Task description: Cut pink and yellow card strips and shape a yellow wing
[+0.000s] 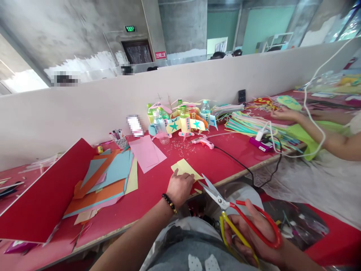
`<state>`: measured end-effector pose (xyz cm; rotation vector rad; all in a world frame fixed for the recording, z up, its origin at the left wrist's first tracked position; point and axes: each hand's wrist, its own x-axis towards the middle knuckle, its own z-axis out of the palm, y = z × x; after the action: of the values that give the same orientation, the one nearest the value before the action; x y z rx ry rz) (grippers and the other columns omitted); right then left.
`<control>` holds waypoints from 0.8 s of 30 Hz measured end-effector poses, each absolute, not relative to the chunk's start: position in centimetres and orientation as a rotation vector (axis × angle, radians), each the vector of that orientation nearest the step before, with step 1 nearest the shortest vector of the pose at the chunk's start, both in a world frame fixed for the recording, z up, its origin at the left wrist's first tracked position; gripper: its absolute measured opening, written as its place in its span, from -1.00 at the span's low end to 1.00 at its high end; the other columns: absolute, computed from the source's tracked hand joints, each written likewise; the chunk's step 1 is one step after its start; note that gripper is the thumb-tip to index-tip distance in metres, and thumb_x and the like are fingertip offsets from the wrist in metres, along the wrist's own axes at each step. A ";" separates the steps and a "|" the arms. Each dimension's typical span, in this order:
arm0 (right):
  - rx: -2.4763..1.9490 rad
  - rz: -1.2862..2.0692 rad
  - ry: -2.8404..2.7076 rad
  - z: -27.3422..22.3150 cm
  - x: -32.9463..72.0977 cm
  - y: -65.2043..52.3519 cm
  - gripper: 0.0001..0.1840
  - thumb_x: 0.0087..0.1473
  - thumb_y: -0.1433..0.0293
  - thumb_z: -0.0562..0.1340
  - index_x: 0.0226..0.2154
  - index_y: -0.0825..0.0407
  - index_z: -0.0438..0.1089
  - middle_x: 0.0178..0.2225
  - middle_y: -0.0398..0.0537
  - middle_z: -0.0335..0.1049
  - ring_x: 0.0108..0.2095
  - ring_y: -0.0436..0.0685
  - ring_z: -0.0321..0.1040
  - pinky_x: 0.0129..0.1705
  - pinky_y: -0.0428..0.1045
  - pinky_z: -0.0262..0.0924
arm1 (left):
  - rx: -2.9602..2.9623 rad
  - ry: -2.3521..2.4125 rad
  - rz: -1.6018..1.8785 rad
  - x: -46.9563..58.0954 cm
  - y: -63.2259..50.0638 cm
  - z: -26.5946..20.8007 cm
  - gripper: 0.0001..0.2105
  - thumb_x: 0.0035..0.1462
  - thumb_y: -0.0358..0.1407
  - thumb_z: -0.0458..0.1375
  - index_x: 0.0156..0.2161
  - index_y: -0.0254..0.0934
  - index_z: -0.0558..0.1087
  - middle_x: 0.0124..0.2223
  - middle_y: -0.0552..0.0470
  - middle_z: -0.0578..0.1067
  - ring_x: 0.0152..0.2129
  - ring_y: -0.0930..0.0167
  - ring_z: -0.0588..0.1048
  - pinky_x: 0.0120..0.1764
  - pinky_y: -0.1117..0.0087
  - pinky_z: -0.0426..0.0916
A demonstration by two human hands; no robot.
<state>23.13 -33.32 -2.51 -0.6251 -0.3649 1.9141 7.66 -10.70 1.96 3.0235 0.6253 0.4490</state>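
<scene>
My left hand (180,185), with a beaded bracelet on the wrist, holds a piece of pale yellow paper (184,168) against the table near its front edge. The fingers curl over the paper; their undersides are hidden. In my right hand (251,229) is a pair of scissors (220,200) with one red and one yellow handle. Its blades are spread, and their tips point at the paper's right end beside my left fingers. A small yellow scrap (198,191) lies at the table edge just below the paper.
Pink sheets (146,152) and stacked coloured paper (114,169) lie left, beside a red board (47,195). Behind are bottle airplanes (184,122) and a pink glue gun (203,141) with its cord. A purple power strip (261,144) sits right, near another person's arm (318,131).
</scene>
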 end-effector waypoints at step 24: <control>-0.474 1.870 -0.236 -3.1 21.8 -31.3 -0.07 -0.03 -0.29 -0.28 -0.22 0.15 0.32 -0.35 0.15 0.41 -0.63 0.04 0.25 -0.64 -0.02 0.21 | 2.865 0.735 0.275 7.2 -12.1 0.2 -0.55 0.29 -0.16 -0.12 0.21 -0.29 0.16 0.29 -0.09 0.13 0.25 0.26 0.04 0.23 0.08 0.00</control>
<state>21.84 -31.33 -3.12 -0.4739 -0.2361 1.8696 7.22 -12.07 0.17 2.8648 0.7352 0.2755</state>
